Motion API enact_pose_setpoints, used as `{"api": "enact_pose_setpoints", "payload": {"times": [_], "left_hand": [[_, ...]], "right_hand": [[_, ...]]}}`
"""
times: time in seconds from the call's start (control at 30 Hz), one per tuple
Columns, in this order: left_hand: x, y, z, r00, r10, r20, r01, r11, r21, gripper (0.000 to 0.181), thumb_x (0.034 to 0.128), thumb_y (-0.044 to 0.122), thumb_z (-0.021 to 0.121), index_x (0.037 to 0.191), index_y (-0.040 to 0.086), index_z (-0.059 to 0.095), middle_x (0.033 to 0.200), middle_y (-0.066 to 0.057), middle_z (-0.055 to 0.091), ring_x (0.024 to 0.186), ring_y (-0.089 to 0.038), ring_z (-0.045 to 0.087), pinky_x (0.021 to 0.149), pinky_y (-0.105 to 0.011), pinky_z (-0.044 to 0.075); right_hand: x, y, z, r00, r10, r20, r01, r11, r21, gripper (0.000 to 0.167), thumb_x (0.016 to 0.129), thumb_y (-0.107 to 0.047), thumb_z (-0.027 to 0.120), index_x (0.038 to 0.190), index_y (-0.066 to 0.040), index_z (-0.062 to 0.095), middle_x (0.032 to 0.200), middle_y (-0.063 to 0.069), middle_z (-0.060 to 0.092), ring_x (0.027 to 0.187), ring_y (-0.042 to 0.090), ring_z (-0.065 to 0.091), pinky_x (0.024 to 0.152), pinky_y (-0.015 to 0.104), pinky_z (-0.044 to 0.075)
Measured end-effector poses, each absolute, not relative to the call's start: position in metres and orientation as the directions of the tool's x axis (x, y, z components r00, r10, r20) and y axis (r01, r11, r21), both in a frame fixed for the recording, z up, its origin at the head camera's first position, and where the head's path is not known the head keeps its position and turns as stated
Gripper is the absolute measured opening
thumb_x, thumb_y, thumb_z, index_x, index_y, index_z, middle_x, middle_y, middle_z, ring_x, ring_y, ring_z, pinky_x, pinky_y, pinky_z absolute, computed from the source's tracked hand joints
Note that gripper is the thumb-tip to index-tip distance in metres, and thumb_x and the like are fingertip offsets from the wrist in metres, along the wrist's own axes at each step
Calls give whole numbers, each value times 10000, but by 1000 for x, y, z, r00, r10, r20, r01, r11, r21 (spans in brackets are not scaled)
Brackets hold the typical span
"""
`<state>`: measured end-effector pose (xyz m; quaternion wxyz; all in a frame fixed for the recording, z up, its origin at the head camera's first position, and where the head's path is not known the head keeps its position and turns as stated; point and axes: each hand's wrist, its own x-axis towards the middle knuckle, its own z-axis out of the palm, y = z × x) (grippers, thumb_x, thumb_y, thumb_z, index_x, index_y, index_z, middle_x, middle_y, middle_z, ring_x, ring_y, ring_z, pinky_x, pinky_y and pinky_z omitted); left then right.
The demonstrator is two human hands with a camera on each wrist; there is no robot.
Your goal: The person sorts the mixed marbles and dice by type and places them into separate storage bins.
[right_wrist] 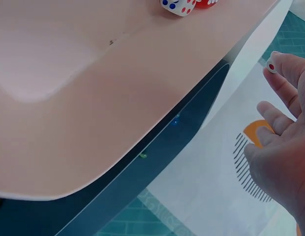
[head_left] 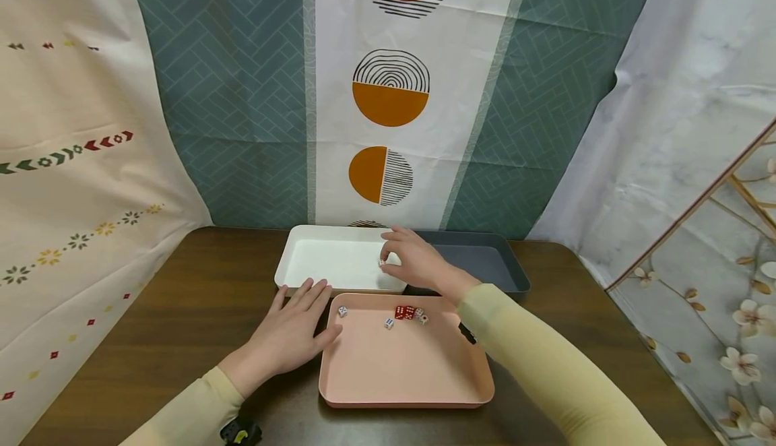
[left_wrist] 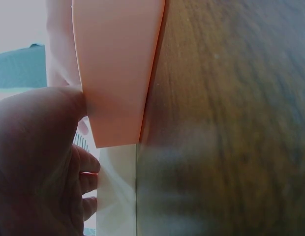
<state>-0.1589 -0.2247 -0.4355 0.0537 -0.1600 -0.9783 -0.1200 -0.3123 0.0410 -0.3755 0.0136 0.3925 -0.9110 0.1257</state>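
Over the right part of the white tray [head_left: 297,257], my right hand [head_left: 418,263] pinches a small white die [right_wrist: 271,66] between thumb and forefinger. A red dot shows on that die in the right wrist view. My left hand [head_left: 285,335] lies with straight fingers, their tips at the near rim of the white tray. Its thumb touches the left edge of the pink tray [head_left: 406,372]. Inside the pink tray are two red dice [head_left: 404,312] side by side, two white dice [head_left: 421,316] beside them, one white die [head_left: 389,323] nearer me, and another white die [head_left: 342,311] at the far left corner.
A dark grey tray [head_left: 518,272] stands right of the white one, partly behind my right hand. All three trays sit on a brown wooden table [head_left: 200,298]. Patterned cloth [head_left: 242,96] hangs behind the table and along both sides.
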Motion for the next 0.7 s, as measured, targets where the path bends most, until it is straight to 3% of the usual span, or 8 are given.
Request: {"api": "enact_pose_setpoints", "payload": {"times": [0.2, 0.7], "left_hand": [[-159, -225, -435, -945, 297, 135, 320, 923, 214, 787, 1122, 541, 578, 1681, 6, 434, 1767, -173, 357, 1652, -419, 267, 1279, -751, 145], [-160, -225, -435, -946, 295, 133, 318, 924, 214, 790, 1116, 545, 586, 1682, 14, 438, 1765, -170, 364, 1651, -415, 271, 1279, -751, 150]], "right_hand": [[-318, 31, -379, -710, -696, 106, -700, 680, -220, 77, 1081, -217, 749, 1078, -144, 773, 1669, 159, 511, 1655, 378, 277, 1335, 533, 230], [-330, 15, -387, -731, -681, 45, -678, 717, -162, 88, 1083, -231, 746, 1098, -154, 784, 1639, 142, 549, 1646, 367, 301, 1351, 507, 177]]}}
